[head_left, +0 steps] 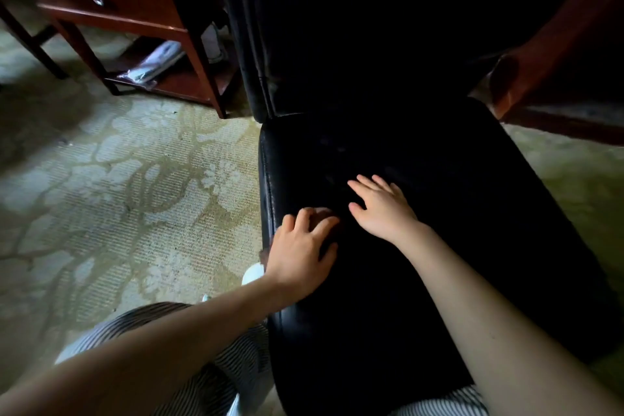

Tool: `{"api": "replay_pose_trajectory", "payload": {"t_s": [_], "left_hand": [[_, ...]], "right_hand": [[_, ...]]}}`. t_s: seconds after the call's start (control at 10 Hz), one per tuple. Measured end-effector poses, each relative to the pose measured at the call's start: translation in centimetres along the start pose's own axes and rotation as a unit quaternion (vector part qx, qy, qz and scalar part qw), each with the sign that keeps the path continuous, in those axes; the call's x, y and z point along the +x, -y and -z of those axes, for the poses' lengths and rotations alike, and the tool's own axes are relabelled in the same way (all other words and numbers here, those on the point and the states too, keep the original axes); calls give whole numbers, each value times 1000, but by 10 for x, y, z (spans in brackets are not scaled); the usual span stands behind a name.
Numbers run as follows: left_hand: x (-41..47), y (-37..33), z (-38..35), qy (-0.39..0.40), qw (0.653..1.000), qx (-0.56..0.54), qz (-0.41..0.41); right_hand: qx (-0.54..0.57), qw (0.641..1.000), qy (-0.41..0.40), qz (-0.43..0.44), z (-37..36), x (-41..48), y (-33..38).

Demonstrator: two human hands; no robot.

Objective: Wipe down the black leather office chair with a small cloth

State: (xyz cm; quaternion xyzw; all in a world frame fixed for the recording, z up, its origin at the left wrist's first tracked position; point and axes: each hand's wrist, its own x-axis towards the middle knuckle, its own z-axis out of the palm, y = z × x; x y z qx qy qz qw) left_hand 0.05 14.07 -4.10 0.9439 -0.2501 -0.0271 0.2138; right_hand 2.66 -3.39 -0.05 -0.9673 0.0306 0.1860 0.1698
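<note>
While on one chair [472, 219], left hand [300, 255] atop one cloth [320, 214], right hand [383, 209] flat.

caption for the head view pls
Left hand curled at the edge of the black chair seat, right hand flat beside it.

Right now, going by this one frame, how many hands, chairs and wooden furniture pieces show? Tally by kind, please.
Black leather chair: 1
Hands: 2 (left hand, right hand, both on the chair)
Wooden furniture: 2 (side table with a drawer, darker piece at the right edge)
Total: 5
</note>
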Motion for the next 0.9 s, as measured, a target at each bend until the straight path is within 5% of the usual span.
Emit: {"api": "replay_pose_trajectory", "payload": {"t_s": [0.3, 0.5, 0.6, 0.7, 0.8, 0.9], "left_hand": [[8, 12, -1, -22, 997, 62, -27], [33, 22, 13, 37, 995, 90, -10], [44, 8, 23, 69, 993, 47, 79], [48, -22, 28, 40, 985, -119, 115], [46, -60, 37, 92, 953, -282, 65], [35, -80, 54, 147, 947, -284, 31]], "right_hand": [[-7, 1000, 3, -29, -9, -64, -30], [-5, 1000, -10, -24, -26, -94, -35], [11, 1000, -20, -18, -28, -102, -33], [14, 999, -35, -16, -25, -107, -31], [-7, 997, -68, -19, -20, -115, -33], [-21, 996, -84, -35, -11, -129, -34]]}}
